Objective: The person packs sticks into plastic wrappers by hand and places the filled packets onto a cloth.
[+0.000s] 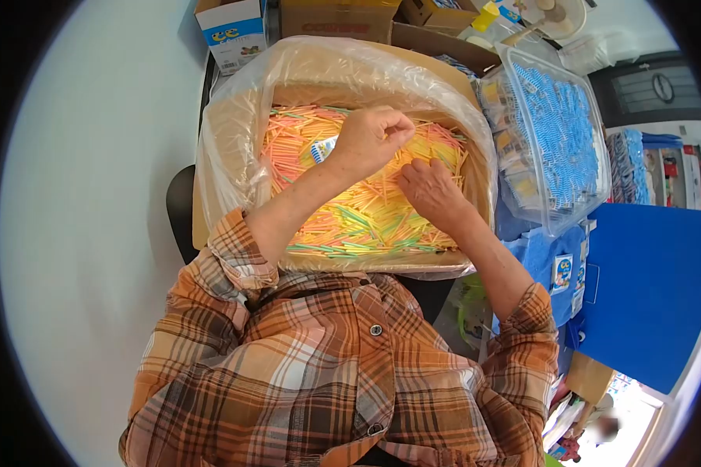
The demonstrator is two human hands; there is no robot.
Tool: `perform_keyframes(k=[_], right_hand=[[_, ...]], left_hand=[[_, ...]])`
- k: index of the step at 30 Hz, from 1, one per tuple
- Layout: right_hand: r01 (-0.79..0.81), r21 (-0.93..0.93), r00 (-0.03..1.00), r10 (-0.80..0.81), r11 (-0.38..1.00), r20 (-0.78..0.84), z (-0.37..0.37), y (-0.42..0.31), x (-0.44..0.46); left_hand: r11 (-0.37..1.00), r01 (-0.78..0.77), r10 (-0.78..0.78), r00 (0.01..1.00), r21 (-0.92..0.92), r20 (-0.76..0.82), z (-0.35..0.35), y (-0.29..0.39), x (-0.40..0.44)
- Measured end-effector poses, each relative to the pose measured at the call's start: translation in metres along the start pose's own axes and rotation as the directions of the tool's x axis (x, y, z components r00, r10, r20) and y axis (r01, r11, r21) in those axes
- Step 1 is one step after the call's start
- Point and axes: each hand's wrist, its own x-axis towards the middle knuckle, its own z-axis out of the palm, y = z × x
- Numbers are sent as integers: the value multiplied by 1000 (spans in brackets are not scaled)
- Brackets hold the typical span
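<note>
A large cardboard box lined with clear plastic (237, 132) holds many thin pastel sticks (350, 226) in pink, orange, yellow and green. Over the back middle of the sticks, my left hand (370, 142) is closed, its thumb and fingers pinched together; anything between them is too small to make out. A small blue-and-white packet (322, 149) shows just left of that hand, partly covered by it. Lower and to the right, my right hand (435, 191) has its fingers curled down against the sticks. What those fingertips hold is hidden.
To the right stands a clear plastic bin (553, 140) full of blue-and-white striped packets. A blue-and-white carton (234, 39) and brown boxes (335, 19) line the back. A fan (557, 15) is at the back right, a blue panel (646, 288) at the right. Another person (604, 424) appears lower right.
</note>
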Motion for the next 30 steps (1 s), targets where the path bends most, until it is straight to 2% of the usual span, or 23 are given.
perform_keyframes(k=[2,6,8,9,11,12,13,14,16,17,19,20,22,23,26,29,30], right_hand=[[12,-97,989,-26,995,-149,4,0,-3],[3,-145,998,-12,989,-62,-18,11,-11],[-19,-184,999,13,983,-33,-29,16,-19],[-18,-205,997,1,979,-83,-32,17,-20],[-12,-243,983,-33,970,-180,-40,16,-21],[-16,-196,997,1,981,-79,-48,12,-20],[-26,-148,999,30,989,24,-60,6,-18],[-42,-101,990,54,994,127,-66,3,-16],[-118,204,987,92,972,135,-58,9,-14],[-152,351,984,108,924,144,-55,12,-13],[-173,612,982,180,772,50,-60,19,-12],[-164,721,975,224,673,13,-66,23,-12],[-281,861,917,383,424,110,-86,27,-13],[-326,904,875,450,276,179,-91,25,-15],[-289,898,781,624,330,22,-66,24,-30],[-365,667,926,329,650,185,-40,9,-51],[-356,614,932,319,705,173,-29,2,-54]], left_hand=[[1000,-5,4,999,13,33,2,0,-2],[990,-10,-16,982,138,187,9,-9,-5],[980,-127,79,954,153,288,14,-7,-15],[970,-188,126,933,156,337,16,-5,-19],[981,-50,-54,861,189,506,23,4,-22],[976,15,-141,803,217,579,26,10,-23],[987,113,-158,790,112,593,26,22,-25],[985,165,-159,817,40,554,30,21,-28],[960,256,-176,861,-108,477,40,11,-34],[958,273,-196,845,-86,497,41,6,-35],[951,307,-237,811,-45,535,43,-1,-33],[928,361,-263,805,-87,532,43,-2,-32],[867,469,-320,782,-167,534,43,-1,-31],[894,417,-293,820,-162,492,42,-1,-30],[784,593,-454,749,-183,484,24,22,-20],[636,648,-455,754,-419,474,25,19,-19],[573,647,-451,762,-503,465,26,17,-21]])
